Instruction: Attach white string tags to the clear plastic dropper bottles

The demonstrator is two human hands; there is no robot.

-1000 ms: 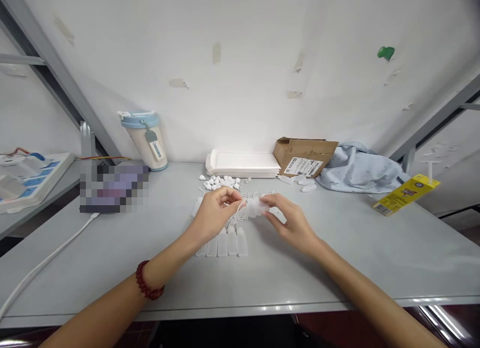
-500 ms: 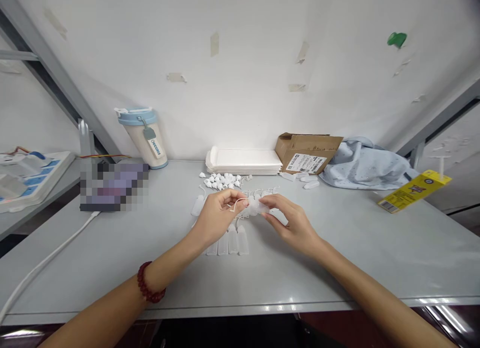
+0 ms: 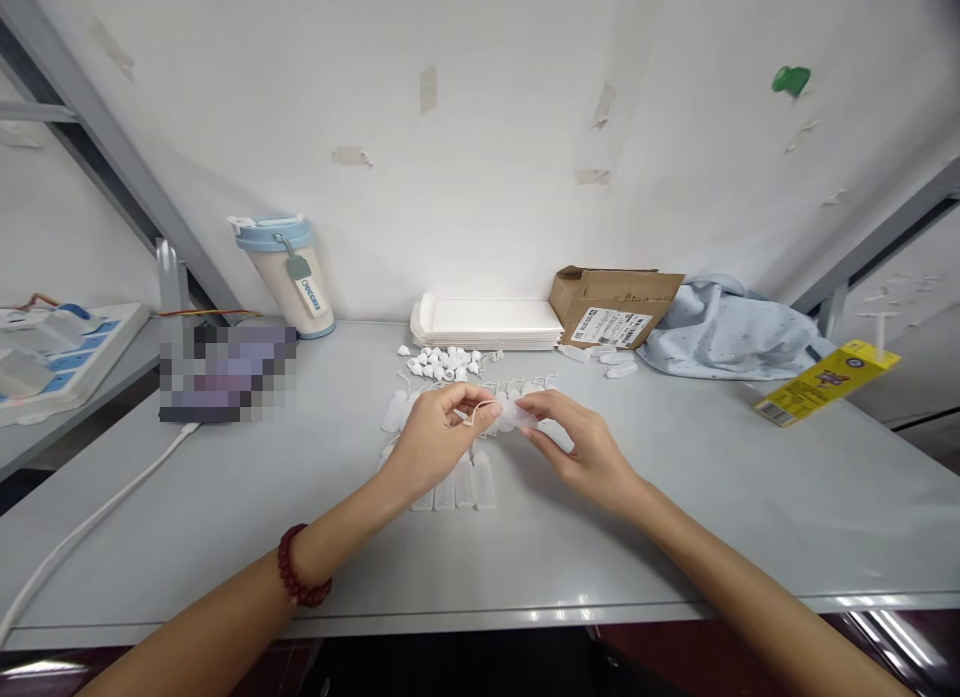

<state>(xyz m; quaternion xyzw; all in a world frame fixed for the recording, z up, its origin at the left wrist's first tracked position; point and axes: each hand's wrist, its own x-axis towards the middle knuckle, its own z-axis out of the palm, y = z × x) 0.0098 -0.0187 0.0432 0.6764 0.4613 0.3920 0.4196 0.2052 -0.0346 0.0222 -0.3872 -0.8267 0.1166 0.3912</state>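
Note:
Above the grey table [image 3: 675, 517] my two hands meet at the middle. My left hand [image 3: 435, 437], with a red bead bracelet on its wrist, pinches a thin white loop strap [image 3: 480, 412]. My right hand [image 3: 581, 442] pinches a small translucent plastic bottle [image 3: 517, 414] that the strap runs to. Below my hands lies a row of several similar small bottles [image 3: 461, 489]. Behind them a heap of several small white caps [image 3: 446, 362] rests on the table.
A blue-lidded tumbler [image 3: 289, 275] stands back left beside a blurred-out object [image 3: 225, 372] with a white cable [image 3: 82, 537]. A stack of white trays [image 3: 487, 324], a cardboard box [image 3: 611, 305], a pale blue cloth [image 3: 731, 332] and a yellow packet [image 3: 825, 382] line the back right.
My hands stay together on the bottle and strap, the fingers shifting slightly. The camera view rose a little between the earliest frame and now.

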